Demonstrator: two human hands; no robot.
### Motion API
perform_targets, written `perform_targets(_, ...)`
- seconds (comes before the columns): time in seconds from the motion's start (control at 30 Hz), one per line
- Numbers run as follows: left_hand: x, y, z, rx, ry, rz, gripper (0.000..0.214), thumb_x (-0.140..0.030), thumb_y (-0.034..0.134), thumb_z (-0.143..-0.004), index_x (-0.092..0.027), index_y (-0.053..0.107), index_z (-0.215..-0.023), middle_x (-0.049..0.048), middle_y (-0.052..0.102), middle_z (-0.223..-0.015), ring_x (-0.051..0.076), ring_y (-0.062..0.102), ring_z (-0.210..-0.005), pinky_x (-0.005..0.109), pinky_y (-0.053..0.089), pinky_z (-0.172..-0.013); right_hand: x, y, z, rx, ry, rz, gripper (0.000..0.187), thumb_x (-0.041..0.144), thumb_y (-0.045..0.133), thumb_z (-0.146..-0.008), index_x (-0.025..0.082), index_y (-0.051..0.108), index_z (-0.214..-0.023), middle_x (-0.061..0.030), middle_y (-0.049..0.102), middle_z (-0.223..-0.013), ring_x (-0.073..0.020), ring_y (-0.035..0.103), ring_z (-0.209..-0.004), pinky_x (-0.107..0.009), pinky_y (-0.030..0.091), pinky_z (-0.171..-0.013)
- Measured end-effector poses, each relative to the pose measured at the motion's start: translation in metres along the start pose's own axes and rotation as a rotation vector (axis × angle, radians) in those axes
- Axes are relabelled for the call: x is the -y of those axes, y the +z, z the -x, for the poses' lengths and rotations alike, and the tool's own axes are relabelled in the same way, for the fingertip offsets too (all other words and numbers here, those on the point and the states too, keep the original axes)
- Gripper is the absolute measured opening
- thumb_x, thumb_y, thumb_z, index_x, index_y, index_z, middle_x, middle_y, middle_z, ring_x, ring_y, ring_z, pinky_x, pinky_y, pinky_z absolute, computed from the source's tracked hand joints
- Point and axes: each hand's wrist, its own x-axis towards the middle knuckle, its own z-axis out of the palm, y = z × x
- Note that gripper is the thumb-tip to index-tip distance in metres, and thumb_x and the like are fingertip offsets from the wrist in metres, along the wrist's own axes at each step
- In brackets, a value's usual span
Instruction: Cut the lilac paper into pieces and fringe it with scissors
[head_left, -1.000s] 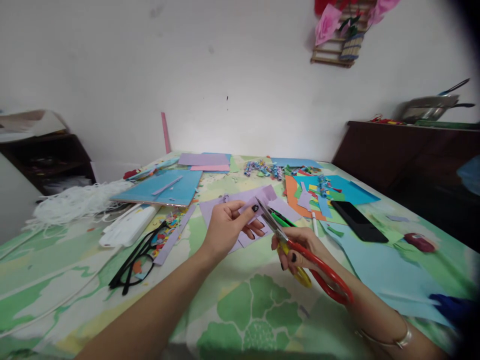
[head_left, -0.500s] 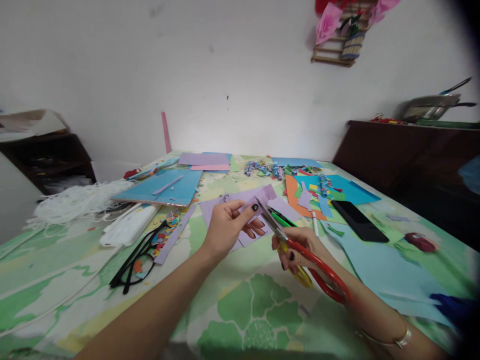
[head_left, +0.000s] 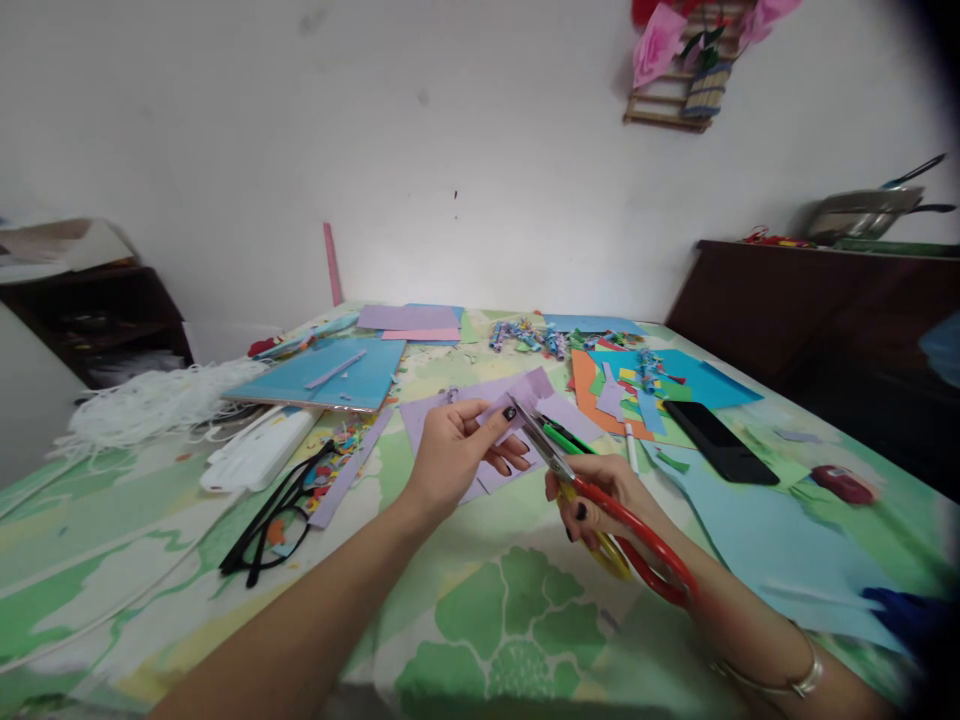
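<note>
Stretching back to the white wall, the flower-patterned tabletop carries a scatter of coloured paper. Among its broadest pieces are the light-blue sheet on the right and the blue board on the left. Near the middle lies the purple sheet, overlapping other purple paper. Over that paper come the left hand and the right hand. The right hand's grip is closed around the handles of the scissors, red and yellow, whose blades point toward the left thumb. The black phone lies farther right. Smaller again is the purple piece, pinched narrowly between left thumb and fingers, right at the blade tips; whether any of it sits between the blades I cannot tell. The step in hand seems to be snipping this piece. The next move probably calls for a steady pinch and a short, controlled squeeze, keeping the thumb clear. As for the finest detail, no brand, label or writing can be read.
</note>
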Motion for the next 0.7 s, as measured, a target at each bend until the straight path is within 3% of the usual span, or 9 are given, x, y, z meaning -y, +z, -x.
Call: perform_targets(0.7,0.0015,-0.0004,-0.0005,0.001,0.003,0.02,0.026,-0.037,0.068,-0.077,-0.012,0.064,-0.072,0.0061,0.07,-0.059,0.016,0.066,-0.048,0.02,0.046,-0.041,0.0031,0.003,0.0013,-0.037,0.059,0.009,0.044,0.054,0.075,-0.063,0.015,0.057,-0.07,0.0025,0.052,-0.05,-0.009,0.048,-0.038,-0.018,0.038,-0.034)
